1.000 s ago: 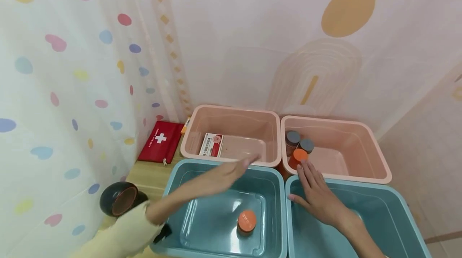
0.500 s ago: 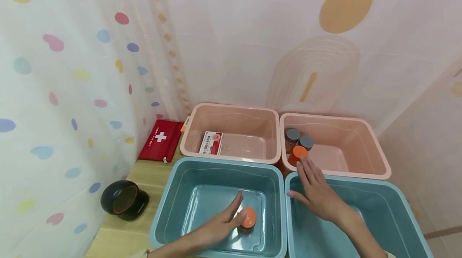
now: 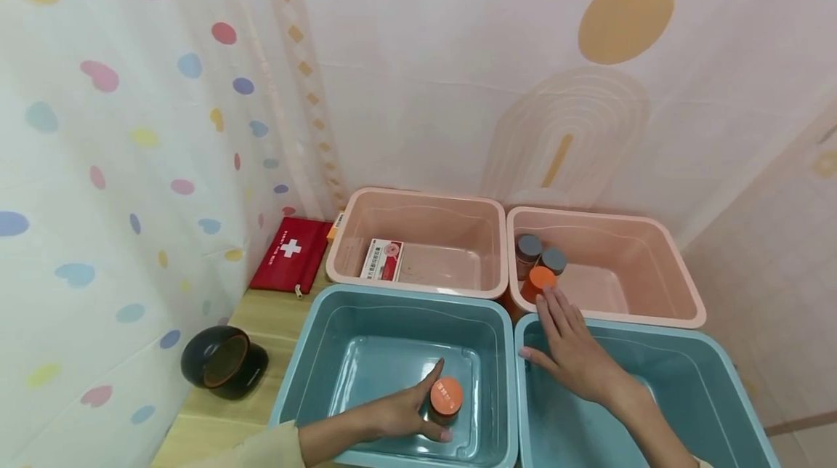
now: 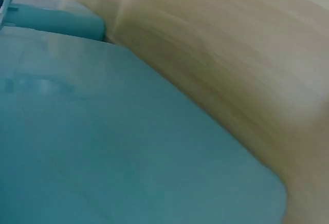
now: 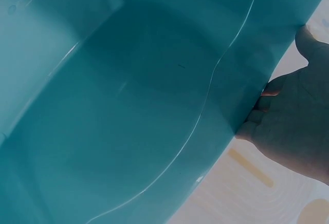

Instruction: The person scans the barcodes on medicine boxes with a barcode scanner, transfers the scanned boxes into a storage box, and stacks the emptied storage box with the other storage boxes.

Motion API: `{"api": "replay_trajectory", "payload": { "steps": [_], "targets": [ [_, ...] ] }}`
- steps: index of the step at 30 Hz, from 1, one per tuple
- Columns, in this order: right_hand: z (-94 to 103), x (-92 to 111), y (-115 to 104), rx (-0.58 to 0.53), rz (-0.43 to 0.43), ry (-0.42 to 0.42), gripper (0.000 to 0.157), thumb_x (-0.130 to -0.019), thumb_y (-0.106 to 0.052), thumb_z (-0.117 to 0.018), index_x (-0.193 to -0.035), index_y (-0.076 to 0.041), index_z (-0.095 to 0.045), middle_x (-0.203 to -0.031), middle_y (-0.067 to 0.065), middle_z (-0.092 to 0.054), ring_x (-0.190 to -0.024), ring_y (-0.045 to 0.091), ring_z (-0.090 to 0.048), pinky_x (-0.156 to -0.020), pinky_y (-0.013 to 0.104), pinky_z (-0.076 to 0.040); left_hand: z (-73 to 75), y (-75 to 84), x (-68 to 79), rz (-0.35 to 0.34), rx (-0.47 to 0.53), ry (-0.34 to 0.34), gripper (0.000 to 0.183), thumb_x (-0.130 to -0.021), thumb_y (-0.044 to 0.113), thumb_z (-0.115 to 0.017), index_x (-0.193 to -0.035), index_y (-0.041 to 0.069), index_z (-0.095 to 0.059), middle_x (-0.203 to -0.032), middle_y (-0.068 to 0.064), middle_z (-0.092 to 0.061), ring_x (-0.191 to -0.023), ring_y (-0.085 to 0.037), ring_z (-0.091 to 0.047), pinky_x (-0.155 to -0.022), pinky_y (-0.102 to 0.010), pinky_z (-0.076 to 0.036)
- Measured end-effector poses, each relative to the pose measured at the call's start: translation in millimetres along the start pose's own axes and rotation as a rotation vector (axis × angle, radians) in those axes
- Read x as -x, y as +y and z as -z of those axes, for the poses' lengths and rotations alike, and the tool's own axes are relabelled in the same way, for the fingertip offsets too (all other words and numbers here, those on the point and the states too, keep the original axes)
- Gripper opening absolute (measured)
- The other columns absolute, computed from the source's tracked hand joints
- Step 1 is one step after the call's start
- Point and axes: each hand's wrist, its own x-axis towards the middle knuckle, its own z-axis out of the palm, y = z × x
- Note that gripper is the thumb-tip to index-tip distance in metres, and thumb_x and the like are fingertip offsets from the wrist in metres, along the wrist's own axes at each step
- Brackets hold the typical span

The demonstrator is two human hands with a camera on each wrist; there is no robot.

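Jar point(image 3: 447, 397): clear-sided below an orange lid, upright on the floor of the left blue bin, toward its right side and nearer the wearer; the lid's lettering is too small to read.
Left hand point(image 3: 404, 413): reaching in from the left, palm toward the jar, fingers extended along its far side and thumb on its near side, the two spread apart; whether skin meets jar I cannot tell.
Sleeve point(image 3: 264, 451): pale yellow, on the left arm, at the near edge of the left blue bin point(image 3: 418, 296).
Right hand point(image 3: 578, 362): laid out with fingers straight and close together, thumb apart, gripping nothing; in the right wrist view, thumb and fingers meet the rim of the right blue bin point(image 3: 660, 331).
Second orange-lidded jar point(image 3: 540, 277): in the near left corner of the right pink bin point(image 3: 654, 319), just beyond the right fingertips; contact is unclear.
Grey-lidded jars point(image 3: 527, 247): two, upright, beside that second jar.
Left pink bin point(image 3: 451, 257): behind the left blue one, with a white and red box point(image 3: 383, 260) toward its left end.
Red pouch point(image 3: 277, 273): marked with a white cross, flat on the wooden table point(image 3: 229, 417), left of the pink bins.
Black rounded object point(image 3: 247, 372): on the table, left of the left blue bin.
Curtain point(image 3: 418, 119): patterned, behind everything.
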Motion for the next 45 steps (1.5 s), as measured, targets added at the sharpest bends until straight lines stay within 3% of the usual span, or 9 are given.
{"api": "replay_trajectory", "payload": {
  "steps": [3, 7, 11, 16, 21, 25, 29, 38, 45],
  "targets": [
    [0.3, -0.3, 0.3, 0.000, -0.005, -0.004, 0.101, -0.102, -0.040, -0.076, -0.167, 0.015, -0.022, -0.178, 0.037, -0.011, -0.165, 0.058, -0.005, -0.128, 0.079, -0.010, 2.7, -13.5, -12.4, -0.077, -0.099, 0.032, 0.130, -0.078, 0.046, -0.100, -0.176, 0.043, -0.015, -0.181, -0.019, -0.026, -0.165, -0.048, -0.027, -0.127, -0.075, -0.026],
    [2.6, -2.6, -1.6, 0.012, -0.025, -0.030, 0.101, -0.103, -0.041, -0.075, -0.168, 0.014, -0.020, -0.179, 0.035, -0.009, -0.166, 0.056, -0.003, -0.129, 0.078, -0.010, 4.5, -16.0, -18.7, -0.180, -0.397, 0.139, 0.117, -0.079, 0.066, -0.092, -0.173, 0.050, -0.023, -0.182, -0.012, -0.025, -0.162, -0.045, -0.037, -0.119, -0.072, -0.043],
    [3.8, -3.8, -3.3, 0.017, -0.043, -0.048, 0.101, -0.104, -0.042, -0.074, -0.169, 0.013, -0.019, -0.180, 0.034, -0.009, -0.166, 0.056, -0.003, -0.130, 0.077, -0.010, 4.5, -9.0, -17.9, -0.194, -0.624, 0.235, 0.109, -0.078, 0.083, -0.081, -0.170, 0.051, -0.032, -0.182, -0.008, -0.029, -0.156, -0.043, -0.047, -0.113, -0.072, -0.048],
    [3.1, -3.3, -3.6, 0.014, -0.047, -0.041, 0.101, -0.103, -0.041, -0.075, -0.169, 0.013, -0.019, -0.179, 0.035, -0.009, -0.166, 0.056, -0.003, -0.130, 0.077, -0.010, 2.4, 3.9, -12.0, -0.210, -0.666, 0.283, 0.105, -0.076, 0.082, -0.084, -0.167, 0.045, -0.045, -0.178, -0.011, -0.036, -0.150, -0.041, -0.055, -0.113, -0.070, -0.049],
    [1.9, -3.3, -2.9, 0.003, -0.054, -0.040, 0.101, -0.103, -0.041, -0.074, -0.169, 0.013, -0.019, -0.179, 0.035, -0.009, -0.166, 0.056, -0.002, -0.130, 0.077, -0.009, 2.6, 28.5, 0.3, -0.375, -0.711, 0.359, 0.073, -0.086, 0.063, -0.088, -0.147, 0.026, -0.071, -0.162, -0.021, -0.057, -0.116, -0.033, -0.077, -0.092, -0.060, -0.061],
    [2.6, -3.6, -3.6, 0.010, -0.050, -0.038, 0.101, -0.104, -0.041, -0.074, -0.169, 0.013, -0.019, -0.180, 0.035, -0.008, -0.166, 0.056, -0.002, -0.130, 0.077, -0.010, 1.2, 58.8, 17.3, -0.417, -0.674, 0.401, 0.060, -0.086, 0.052, -0.091, -0.133, 0.017, -0.079, -0.154, -0.024, -0.064, -0.103, -0.030, -0.077, -0.087, -0.053, -0.063],
    [2.5, -3.6, -3.6, 0.010, -0.053, -0.042, 0.101, -0.104, -0.042, -0.074, -0.169, 0.013, -0.019, -0.180, 0.034, -0.008, -0.166, 0.056, -0.002, -0.130, 0.076, -0.009, -0.9, 81.2, 27.2, -0.367, -0.555, 0.385, 0.064, -0.084, 0.046, -0.092, -0.140, 0.020, -0.077, -0.163, -0.019, -0.057, -0.125, -0.036, -0.073, -0.098, -0.053, -0.062],
    [-0.6, -2.2, 3.5, 0.024, -0.023, -0.021, 0.100, -0.104, -0.041, -0.074, -0.168, 0.014, -0.021, -0.179, 0.035, -0.010, -0.167, 0.054, -0.002, -0.130, 0.076, -0.009, -1.2, 103.6, 45.7, -0.433, -0.136, 0.312, 0.083, -0.093, 0.034, -0.088, -0.166, 0.023, -0.050, -0.182, 0.001, -0.028, -0.165, -0.046, -0.030, -0.125, -0.080, -0.027],
    [2.3, -2.3, -3.2, 0.023, -0.037, -0.042, 0.100, -0.104, -0.042, -0.075, -0.168, 0.013, -0.022, -0.179, 0.034, -0.012, -0.166, 0.055, -0.004, -0.130, 0.076, -0.011, 9.3, 116.8, 69.2, -0.451, -0.075, 0.406, 0.088, -0.094, 0.028, -0.088, -0.170, 0.020, -0.044, -0.183, 0.010, -0.023, -0.168, -0.037, -0.025, -0.123, -0.083, -0.025]
  ]
}}
